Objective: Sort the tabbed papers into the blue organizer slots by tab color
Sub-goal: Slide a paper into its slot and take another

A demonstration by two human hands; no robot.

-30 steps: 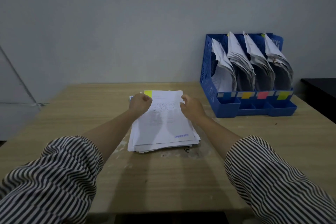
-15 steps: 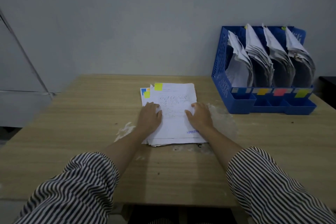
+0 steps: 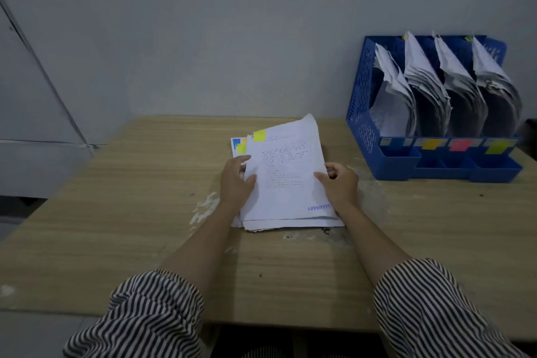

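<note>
Head view showed the top paper point(image 3: 283, 171) with the yellow tab point(image 3: 259, 135) now lifted off the pile point(image 3: 290, 222); half a second before, both hands pressed it flat. The right hand point(image 3: 340, 184) pinched its edge, the left hand point(image 3: 236, 180) lay spread. It probably belonged in the blue organizer point(image 3: 436, 160), well apart.

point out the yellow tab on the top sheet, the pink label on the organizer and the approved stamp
yellow tab point(image 3: 259, 135), head view, middle of the sticky tab at the top sheet's upper left corner
pink label point(image 3: 461, 145), head view, centre of the label on the organizer's front rail
approved stamp point(image 3: 318, 207), head view, the blue lettering near the top sheet's lower right corner
</note>
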